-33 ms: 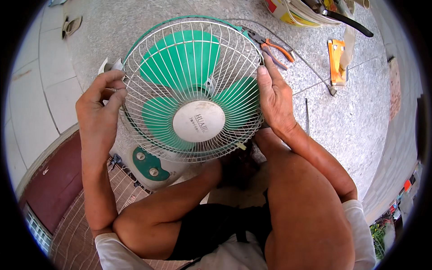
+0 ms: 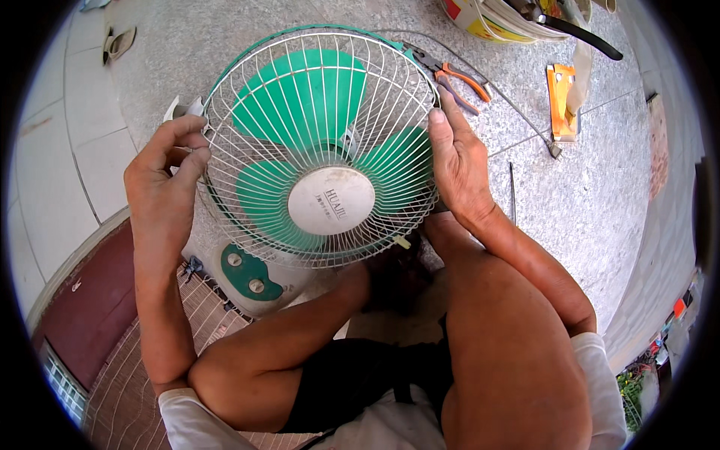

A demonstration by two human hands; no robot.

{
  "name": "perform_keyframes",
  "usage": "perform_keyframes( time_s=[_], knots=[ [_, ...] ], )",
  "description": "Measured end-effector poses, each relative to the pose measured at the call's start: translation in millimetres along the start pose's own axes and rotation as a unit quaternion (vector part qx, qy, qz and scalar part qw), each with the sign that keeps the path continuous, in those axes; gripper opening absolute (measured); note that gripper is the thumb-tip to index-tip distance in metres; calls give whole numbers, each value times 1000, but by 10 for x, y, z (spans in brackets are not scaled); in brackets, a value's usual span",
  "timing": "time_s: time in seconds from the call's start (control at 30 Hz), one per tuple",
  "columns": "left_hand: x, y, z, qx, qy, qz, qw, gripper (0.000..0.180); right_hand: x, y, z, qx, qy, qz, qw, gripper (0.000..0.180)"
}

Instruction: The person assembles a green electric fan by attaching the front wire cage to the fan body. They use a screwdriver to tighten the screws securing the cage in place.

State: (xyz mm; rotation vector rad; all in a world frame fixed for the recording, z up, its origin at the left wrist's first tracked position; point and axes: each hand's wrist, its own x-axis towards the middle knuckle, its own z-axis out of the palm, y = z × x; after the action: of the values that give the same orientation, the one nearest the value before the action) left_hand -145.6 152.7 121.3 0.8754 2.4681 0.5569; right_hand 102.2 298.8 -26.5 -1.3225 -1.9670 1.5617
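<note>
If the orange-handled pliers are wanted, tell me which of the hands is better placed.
Probably the right hand: it holds the fan guard at its right rim, close to the pliers, while the left hand is across at the left rim.

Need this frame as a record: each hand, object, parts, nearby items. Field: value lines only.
left hand: thumb and fingers pinched at left rim of wire guard
right hand: thumb on front of right rim, fingers around its edge
object: white-and-green fan, guard in front of blades
blades: green blades visible through the wires
guard centre: pale round plate
base: green control panel with two knobs, lower left
beyond right hand: orange-handled pliers, orange package
top right: bucket, partly out of view
</note>
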Motion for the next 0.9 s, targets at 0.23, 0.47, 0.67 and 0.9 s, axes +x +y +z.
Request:
perform_keyframes(
  time_s=[0.23, 0.47, 0.67, 0.9],
  knots=[
    [-16, 85, -94, -60, -38, -43, 997, 28, -56, -95, -67, -23, -8, 6, 1000, 59],
    [32, 31, -89, -65, -56, -22, 996, 28, -49, -79, -50, -8, -13, 42, 999, 61],
    [70, 64, -136, -68, -71, -28, 995, 27, -23, 30, -41, -3, -13, 40, 999, 69],
    [142, -56, -149, -61, -92, -49, 993, 29, -66, 75, -35, 56, -15, 79, 995, 68]
  ],
)
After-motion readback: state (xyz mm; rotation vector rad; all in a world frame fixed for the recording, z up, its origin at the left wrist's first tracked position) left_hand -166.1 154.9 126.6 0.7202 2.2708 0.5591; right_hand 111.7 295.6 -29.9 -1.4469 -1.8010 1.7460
